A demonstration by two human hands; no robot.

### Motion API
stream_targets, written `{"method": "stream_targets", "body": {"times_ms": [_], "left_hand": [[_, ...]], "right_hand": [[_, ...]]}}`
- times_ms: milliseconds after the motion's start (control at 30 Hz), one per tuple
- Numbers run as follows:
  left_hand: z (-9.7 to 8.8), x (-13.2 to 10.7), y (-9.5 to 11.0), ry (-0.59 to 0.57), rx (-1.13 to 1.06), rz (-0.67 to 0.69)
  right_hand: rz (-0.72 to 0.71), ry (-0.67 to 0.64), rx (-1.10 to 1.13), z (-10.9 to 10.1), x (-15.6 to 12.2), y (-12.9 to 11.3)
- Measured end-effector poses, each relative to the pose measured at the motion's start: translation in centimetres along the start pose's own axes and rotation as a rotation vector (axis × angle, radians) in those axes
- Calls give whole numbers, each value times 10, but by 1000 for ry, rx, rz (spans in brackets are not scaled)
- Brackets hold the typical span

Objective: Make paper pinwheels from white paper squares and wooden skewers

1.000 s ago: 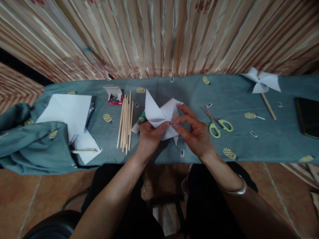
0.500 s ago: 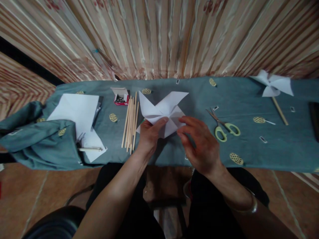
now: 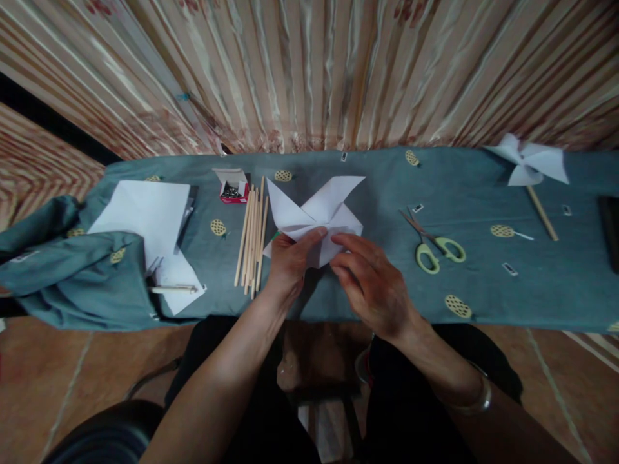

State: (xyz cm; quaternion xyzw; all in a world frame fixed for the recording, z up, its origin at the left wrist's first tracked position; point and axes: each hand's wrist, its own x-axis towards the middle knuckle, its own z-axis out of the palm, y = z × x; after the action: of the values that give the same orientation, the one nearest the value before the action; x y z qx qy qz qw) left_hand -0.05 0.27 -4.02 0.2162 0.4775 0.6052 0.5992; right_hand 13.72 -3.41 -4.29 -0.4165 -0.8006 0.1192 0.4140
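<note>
A white paper pinwheel (image 3: pixel 316 209) is held over the blue-grey tablecloth (image 3: pixel 377 187). My left hand (image 3: pixel 290 264) grips it from below, thumb pressed on its centre. My right hand (image 3: pixel 370 283) lies just right of it, palm down, fingers curled and touching the pinwheel's lower blade. A bundle of wooden sticks (image 3: pixel 251 235) lies directly left of my left hand. A glue tube is mostly hidden behind the paper.
A small red box of pins (image 3: pixel 233 188) stands behind the sticks. White sheets (image 3: pixel 145 219) and a bunched cloth (image 3: pixel 68 270) lie at left. Green-handled scissors (image 3: pixel 435 245) lie at right. A finished pinwheel on a stick (image 3: pixel 532 167) rests far right. A dark object (image 3: pixel 610 232) sits at the right edge.
My right hand let go of the pinwheel's centre, drew back toward me, then slid left to touch the lower blade. The pinwheel was tilted flatter and turned.
</note>
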Motion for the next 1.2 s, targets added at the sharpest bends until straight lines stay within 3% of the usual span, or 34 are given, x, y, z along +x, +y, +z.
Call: {"method": "stream_targets", "body": {"times_ms": [300,667,967,1200], "left_hand": [[0,0,-1,-7,-1,8],[1,-2,-1,-23,25,28],[0,-10,-2,-107,102,60],[0,-16,-3,-129,162,103]], "right_hand": [[-46,22,-27,2,1,1],[-4,21,48,3,0,2],[183,101,80,-10,10,7],[211,102,113,-12,12,11]]}}
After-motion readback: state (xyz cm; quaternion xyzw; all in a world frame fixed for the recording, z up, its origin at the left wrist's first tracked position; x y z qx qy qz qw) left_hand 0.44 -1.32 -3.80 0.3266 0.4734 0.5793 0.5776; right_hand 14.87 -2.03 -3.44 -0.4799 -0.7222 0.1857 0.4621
